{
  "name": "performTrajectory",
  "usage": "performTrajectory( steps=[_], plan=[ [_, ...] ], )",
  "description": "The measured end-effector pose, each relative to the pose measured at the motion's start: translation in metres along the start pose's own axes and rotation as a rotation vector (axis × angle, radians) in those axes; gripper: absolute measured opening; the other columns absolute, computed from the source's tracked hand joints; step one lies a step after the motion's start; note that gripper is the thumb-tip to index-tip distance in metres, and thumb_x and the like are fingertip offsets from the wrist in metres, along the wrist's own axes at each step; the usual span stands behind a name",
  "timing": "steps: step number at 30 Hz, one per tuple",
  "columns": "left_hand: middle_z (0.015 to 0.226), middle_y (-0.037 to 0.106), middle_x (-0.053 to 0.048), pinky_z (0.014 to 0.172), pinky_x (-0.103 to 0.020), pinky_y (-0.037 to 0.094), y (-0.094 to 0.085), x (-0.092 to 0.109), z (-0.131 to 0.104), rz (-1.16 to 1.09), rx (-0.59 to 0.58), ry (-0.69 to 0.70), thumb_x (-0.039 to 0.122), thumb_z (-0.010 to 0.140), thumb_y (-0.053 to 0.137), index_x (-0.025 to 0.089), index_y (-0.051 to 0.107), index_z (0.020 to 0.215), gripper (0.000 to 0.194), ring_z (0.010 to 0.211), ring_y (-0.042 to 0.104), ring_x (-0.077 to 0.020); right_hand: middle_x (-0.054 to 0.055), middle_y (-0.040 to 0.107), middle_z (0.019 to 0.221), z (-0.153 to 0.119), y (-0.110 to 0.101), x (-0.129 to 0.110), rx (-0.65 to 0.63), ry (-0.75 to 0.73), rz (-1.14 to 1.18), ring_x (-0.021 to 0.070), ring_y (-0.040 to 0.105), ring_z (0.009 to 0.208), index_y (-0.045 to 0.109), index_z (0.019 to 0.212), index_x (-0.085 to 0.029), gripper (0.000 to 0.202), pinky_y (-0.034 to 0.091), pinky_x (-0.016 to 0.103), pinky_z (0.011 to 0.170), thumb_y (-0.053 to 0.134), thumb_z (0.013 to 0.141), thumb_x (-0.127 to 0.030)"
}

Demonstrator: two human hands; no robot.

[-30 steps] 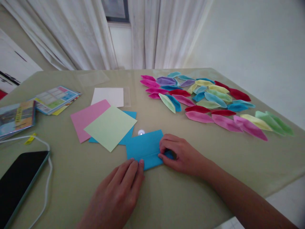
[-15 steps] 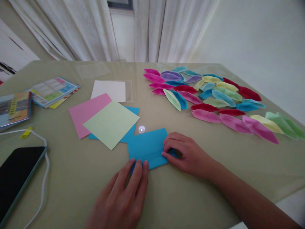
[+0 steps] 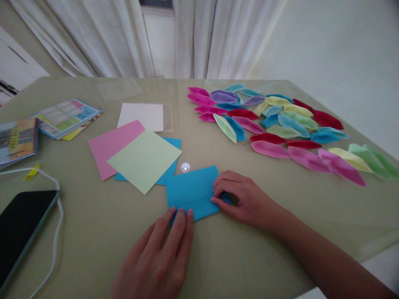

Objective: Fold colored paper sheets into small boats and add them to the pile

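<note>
A blue sheet of origami paper [image 3: 191,185] lies on the table in front of me, with a crease running lengthwise across it. My left hand [image 3: 163,249] rests its outstretched fingertips flat on the near left edge of this sheet. At the right end, my right hand [image 3: 238,199] has thumb and fingers curled together on the paper's folded edge. That corner is partly hidden by the fingers. Just beyond lie a light green square sheet [image 3: 145,160], a pink sheet [image 3: 115,143] and another blue sheet [image 3: 171,166], overlapping one another.
Many folded paper pieces [image 3: 279,151] in several colours spread over the right side. A white sheet [image 3: 141,116] lies farther back. At left are a phone [image 3: 26,224], a white cable [image 3: 60,216], a booklet [image 3: 18,141] and printed cards [image 3: 68,118]. Curtains [image 3: 199,41] hang behind the table.
The whole view has shifted very slightly. Both hands keep their places on the blue paper, with no visible change in the fold.
</note>
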State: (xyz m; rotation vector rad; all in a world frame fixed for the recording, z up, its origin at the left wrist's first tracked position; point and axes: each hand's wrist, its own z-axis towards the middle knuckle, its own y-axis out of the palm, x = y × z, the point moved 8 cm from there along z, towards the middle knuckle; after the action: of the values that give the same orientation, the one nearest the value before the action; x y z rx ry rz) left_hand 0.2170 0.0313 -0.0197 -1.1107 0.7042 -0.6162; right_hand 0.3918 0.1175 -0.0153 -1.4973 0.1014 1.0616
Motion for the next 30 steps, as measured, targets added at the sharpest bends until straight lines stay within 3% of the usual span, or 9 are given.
performTrajectory(
  steps=[3,7,14,22,30],
  plan=[
    [0.144,0.067,-0.012,0.099,-0.038,0.059,0.004,0.001,0.0,-0.015,-0.067,0.006,0.007,0.093,0.045,0.012,0.064,0.143,0.054,0.128,0.063,-0.0281,0.006,0.07,0.096,0.0,-0.002,-0.001,-0.011,0.001,0.009,0.0212,0.063,0.093,0.066,0.092,-0.019,0.005,0.05,0.035,0.085,0.069,0.096,-0.018],
    [0.154,0.06,-0.014,0.101,-0.038,0.058,0.003,0.002,-0.001,-0.04,-0.068,0.029,0.007,0.095,0.045,0.009,0.059,0.147,0.055,0.133,0.06,-0.0292,0.007,0.067,0.101,-0.001,-0.006,0.0,-0.015,0.002,-0.009,0.0213,0.062,0.097,0.065,0.092,-0.018,0.005,0.049,0.034,0.087,0.069,0.093,-0.015],
    [0.149,0.065,-0.011,0.094,-0.04,0.061,0.003,0.001,0.0,-0.063,-0.072,0.002,0.012,0.1,0.042,0.016,0.055,0.154,0.055,0.127,0.064,-0.0298,0.006,0.064,0.105,-0.002,-0.011,0.007,-0.026,0.057,-0.047,0.0206,0.061,0.099,0.064,0.089,-0.019,0.009,0.048,0.033,0.089,0.072,0.09,-0.015],
    [0.154,0.063,-0.008,0.094,-0.043,0.062,0.004,0.002,0.009,-0.121,-0.052,0.029,0.021,0.11,0.035,0.014,0.065,0.145,0.046,0.125,0.066,-0.0314,0.006,0.064,0.103,-0.003,-0.013,0.009,-0.035,0.1,-0.081,0.0201,0.062,0.095,0.065,0.089,-0.018,0.006,0.048,0.033,0.085,0.069,0.091,-0.015],
    [0.145,0.071,-0.006,0.09,-0.043,0.062,-0.001,0.002,0.014,-0.125,-0.012,-0.049,0.02,0.111,0.037,0.015,0.069,0.141,0.044,0.117,0.069,-0.0298,0.005,0.066,0.103,-0.004,-0.015,0.015,-0.011,0.118,-0.077,0.0181,0.064,0.091,0.066,0.087,-0.019,0.009,0.048,0.03,0.082,0.07,0.09,-0.012]
  ],
)
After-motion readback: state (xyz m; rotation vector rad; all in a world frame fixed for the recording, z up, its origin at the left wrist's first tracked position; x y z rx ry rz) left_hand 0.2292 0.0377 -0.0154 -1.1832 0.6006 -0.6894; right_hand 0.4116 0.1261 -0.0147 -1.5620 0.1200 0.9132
